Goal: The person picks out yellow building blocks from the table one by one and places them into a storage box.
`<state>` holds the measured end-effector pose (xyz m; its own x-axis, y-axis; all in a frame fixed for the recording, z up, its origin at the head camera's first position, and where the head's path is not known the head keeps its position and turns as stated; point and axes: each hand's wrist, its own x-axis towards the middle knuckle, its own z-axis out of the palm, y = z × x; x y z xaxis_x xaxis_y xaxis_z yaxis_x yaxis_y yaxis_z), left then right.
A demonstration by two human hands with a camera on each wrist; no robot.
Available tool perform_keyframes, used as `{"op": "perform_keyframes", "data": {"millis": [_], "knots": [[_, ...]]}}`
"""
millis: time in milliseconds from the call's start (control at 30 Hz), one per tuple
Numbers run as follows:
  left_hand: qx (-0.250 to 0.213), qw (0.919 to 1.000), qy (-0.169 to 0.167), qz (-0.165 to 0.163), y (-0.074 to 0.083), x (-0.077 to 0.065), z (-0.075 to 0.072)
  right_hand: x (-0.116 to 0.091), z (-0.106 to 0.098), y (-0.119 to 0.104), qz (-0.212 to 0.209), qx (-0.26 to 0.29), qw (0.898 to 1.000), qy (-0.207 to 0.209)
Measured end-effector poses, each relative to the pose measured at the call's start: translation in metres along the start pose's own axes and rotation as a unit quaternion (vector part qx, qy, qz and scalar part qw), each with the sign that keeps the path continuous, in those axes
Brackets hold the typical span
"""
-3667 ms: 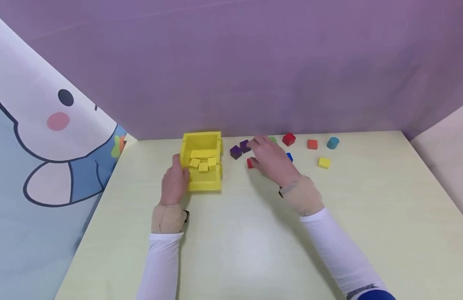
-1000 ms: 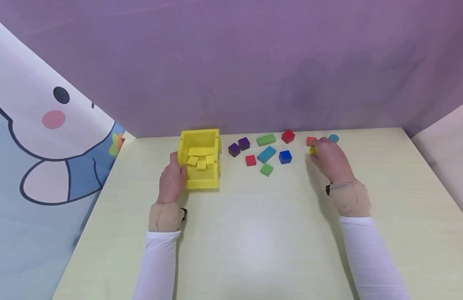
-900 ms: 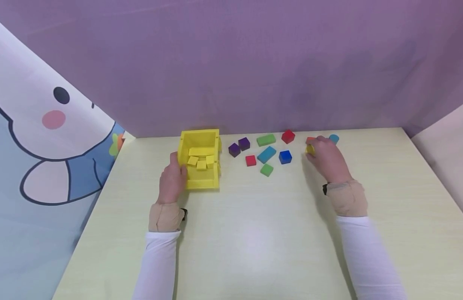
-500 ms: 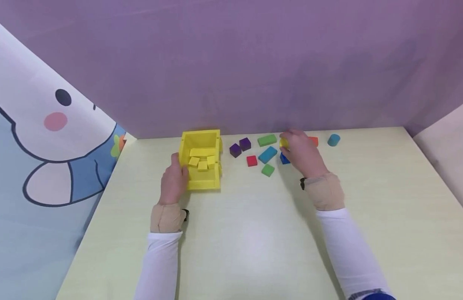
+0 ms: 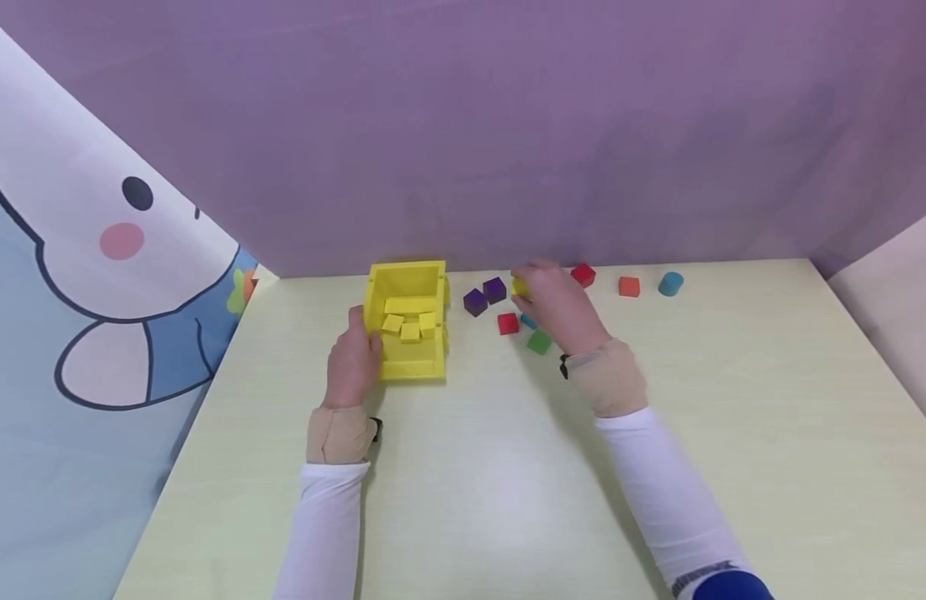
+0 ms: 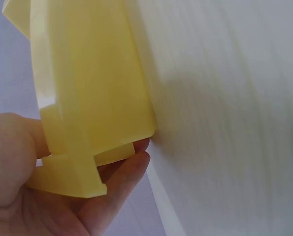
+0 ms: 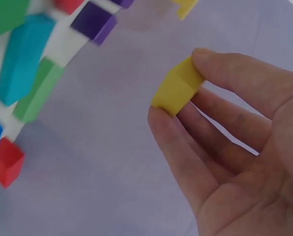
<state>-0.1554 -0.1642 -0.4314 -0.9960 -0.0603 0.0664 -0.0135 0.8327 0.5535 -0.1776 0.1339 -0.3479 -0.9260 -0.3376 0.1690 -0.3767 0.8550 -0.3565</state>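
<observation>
A yellow open box point(image 5: 412, 370) stands at the back of the table, left of the middle, with several yellow blocks point(image 5: 410, 332) inside. My left hand point(image 5: 351, 360) grips its left wall; in the left wrist view the thumb and fingers wrap the edge of the box point(image 6: 102, 73). Between thumb and fingertips, my right hand point(image 5: 563, 312) pinches a yellow block point(image 7: 178, 86), raised above the other blocks. Beneath that hand in the head view, a blue block point(image 5: 528, 321) is partly covered. The right wrist view shows a long green block point(image 7: 38, 91) that the hand hides from the head camera.
Two purple cubes point(image 5: 475, 302) lie between the box and my right hand. A red block point(image 5: 508, 323) and a green block point(image 5: 539, 342) sit in front. Further right are a red cube point(image 5: 583, 275), an orange-red block point(image 5: 629, 287) and a blue cylinder point(image 5: 671, 284). A purple cloth point(image 5: 463, 150) rises behind.
My right hand took the yellow block from the right side near the cylinder and has carried it left, past the red cube, toward the purple cubes. The left hand stays on the box.
</observation>
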Motion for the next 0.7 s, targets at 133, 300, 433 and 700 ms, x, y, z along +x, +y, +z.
{"op": "perform_keyframes", "data": {"millis": [133,300,433,700], "knots": [[-0.003,1.0000,-0.002,0.004,0.001,-0.001,-0.002,0.009,0.003,-0.017,-0.028,-0.018,0.999,0.009],[-0.005,1.0000,-0.008,-0.001,0.001,-0.004,-0.003,0.021,0.006,-0.036,-0.049,-0.027,0.998,-0.006],[-0.006,0.9999,-0.010,-0.001,-0.001,-0.004,-0.002,0.029,0.008,-0.049,-0.060,-0.045,0.997,-0.020],[-0.008,0.9999,-0.007,0.007,0.001,-0.001,-0.003,0.040,0.015,-0.066,-0.093,-0.047,0.994,-0.023]]}}
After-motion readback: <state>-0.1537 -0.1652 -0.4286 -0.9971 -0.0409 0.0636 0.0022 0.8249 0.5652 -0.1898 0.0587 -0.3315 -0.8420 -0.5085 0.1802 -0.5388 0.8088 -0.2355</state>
